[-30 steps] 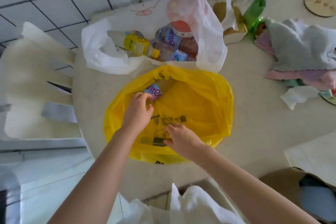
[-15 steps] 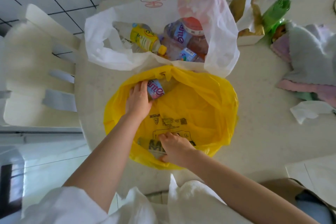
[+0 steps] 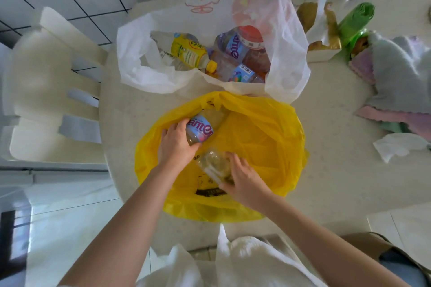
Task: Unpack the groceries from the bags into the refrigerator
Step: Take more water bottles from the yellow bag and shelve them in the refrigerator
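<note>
"Where were your hands?"
"Both inside the yellow bag (image 3: 268, 137). My left hand (image 3: 176, 144) curled round one bottle there; my right hand (image 3: 242, 177) gripped another nearer its front rim."

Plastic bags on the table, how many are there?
2: crinkly yellow plastic bag nearest, both hands in it; thin white plastic bag behind, holding bottles. Others may be hidden.

Table (image 3: 338, 177) with yellow bag (image 3: 263, 137), white bag (image 3: 286, 53)

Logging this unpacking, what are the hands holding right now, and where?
Left hand grips the labelled bottle at its lower body; right hand grips the clear bottle around its body.
</note>
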A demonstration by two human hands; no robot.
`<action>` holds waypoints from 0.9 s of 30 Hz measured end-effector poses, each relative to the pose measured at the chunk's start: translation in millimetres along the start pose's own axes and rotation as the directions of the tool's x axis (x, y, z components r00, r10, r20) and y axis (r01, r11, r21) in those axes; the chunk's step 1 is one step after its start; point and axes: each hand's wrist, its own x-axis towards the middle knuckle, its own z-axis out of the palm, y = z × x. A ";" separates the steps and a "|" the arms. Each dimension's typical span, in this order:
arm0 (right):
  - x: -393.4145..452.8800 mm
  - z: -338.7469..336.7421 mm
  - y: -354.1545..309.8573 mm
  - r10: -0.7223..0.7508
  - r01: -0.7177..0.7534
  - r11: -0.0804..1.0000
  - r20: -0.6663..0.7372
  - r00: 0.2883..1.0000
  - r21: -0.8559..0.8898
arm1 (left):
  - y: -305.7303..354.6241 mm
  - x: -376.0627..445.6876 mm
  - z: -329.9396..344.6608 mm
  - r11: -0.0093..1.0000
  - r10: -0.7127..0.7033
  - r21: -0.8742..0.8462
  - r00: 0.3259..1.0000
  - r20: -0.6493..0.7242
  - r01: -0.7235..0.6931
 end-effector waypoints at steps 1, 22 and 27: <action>-1.9 -7.8 3.6 0.048 -0.045 0.997 -0.048 0.998 0.067 | -1.5 -4.8 -0.9 1.000 -0.027 -0.009 1.000 0.010 0.028; -15.6 -21.6 47.7 0.142 -0.281 0.865 -0.335 0.932 -0.415 | -0.6 -58.0 38.5 0.994 -0.095 -0.026 0.973 0.210 0.103; -8.7 -16.1 46.1 -0.012 -0.070 0.828 -0.142 0.990 -0.557 | 15.7 -38.1 43.8 0.994 -0.105 0.002 0.963 0.249 0.108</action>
